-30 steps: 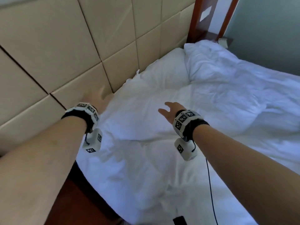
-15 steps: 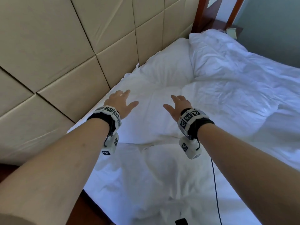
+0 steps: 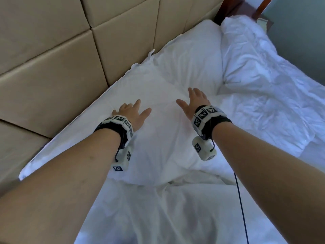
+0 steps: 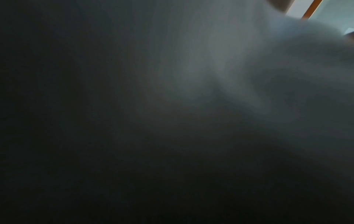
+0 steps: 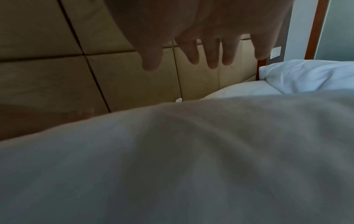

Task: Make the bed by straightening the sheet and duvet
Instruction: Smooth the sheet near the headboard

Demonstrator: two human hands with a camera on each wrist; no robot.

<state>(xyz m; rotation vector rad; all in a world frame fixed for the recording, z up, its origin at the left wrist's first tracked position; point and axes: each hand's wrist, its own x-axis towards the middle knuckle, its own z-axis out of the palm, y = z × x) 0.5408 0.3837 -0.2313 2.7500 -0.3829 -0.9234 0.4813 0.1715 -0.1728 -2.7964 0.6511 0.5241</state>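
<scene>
1. Fingers on both hands are spread out flat and hold nothing. In the head view the left hand [image 3: 131,111] lies on a white pillow [image 3: 158,138]. The right hand [image 3: 195,101] is over the same pillow, a bit farther up.

2. That pillow lies along the tan headboard [image 3: 70,67], and its long side runs the same way as the headboard. A second pillow [image 3: 191,55] sits past it, beyond the fingertips.

3. The sheet [image 3: 158,217] is crumpled on the near side of the pillow, under the arms. The puffy duvet [image 3: 263,85] is bunched up to the right, so the right hand is nearer to it. I think it needs pulling flat next.

4. The left wrist view is dark and blurry. I think that wrist rests on the bedding, but I cannot see any fingers there.

5. In the right wrist view the fingers [image 5: 212,60] are straight and a little apart. They hang just above the pillow [image 5: 191,151] and do not seem to touch it. The duvet [image 5: 306,74] shows off to the right.
</scene>
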